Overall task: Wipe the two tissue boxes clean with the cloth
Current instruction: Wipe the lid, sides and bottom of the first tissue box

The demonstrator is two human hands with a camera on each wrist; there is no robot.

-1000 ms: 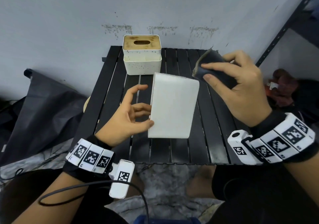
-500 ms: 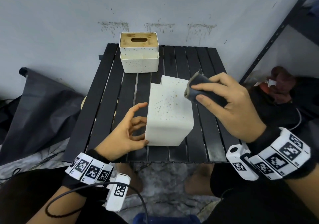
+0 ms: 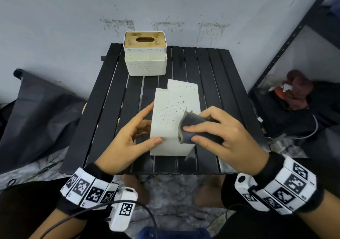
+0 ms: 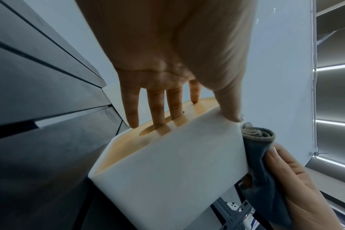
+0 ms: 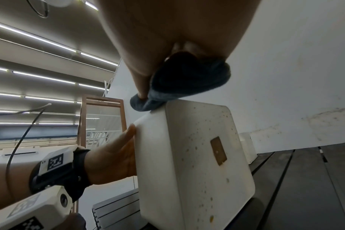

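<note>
Two hands engaged on near tissue box [image 3: 173, 128], tipped on its side at centre of black slatted table [image 3: 211, 69]. Right hand [image 3: 226, 137] clamped around folded dark cloth [image 3: 195, 130], thumb and fingers curled over it, cloth pressed on speckled upward face of box near its 3 o'clock edge. Left hand [image 3: 128, 137] bracing box from 9 o'clock: thumb on upward face near front corner, fingers [image 4: 156, 112] fairly straight against wooden lid side. Brown specks scattered over upward face. Second tissue box [image 3: 145, 54], upright with wooden slotted lid up, at 12 o'clock near back edge of table, well apart from first. Stained grey wall [image 3: 73, 17] behind table. Metal shelving upright [image 3: 294, 41] at 2 o'clock.
</note>
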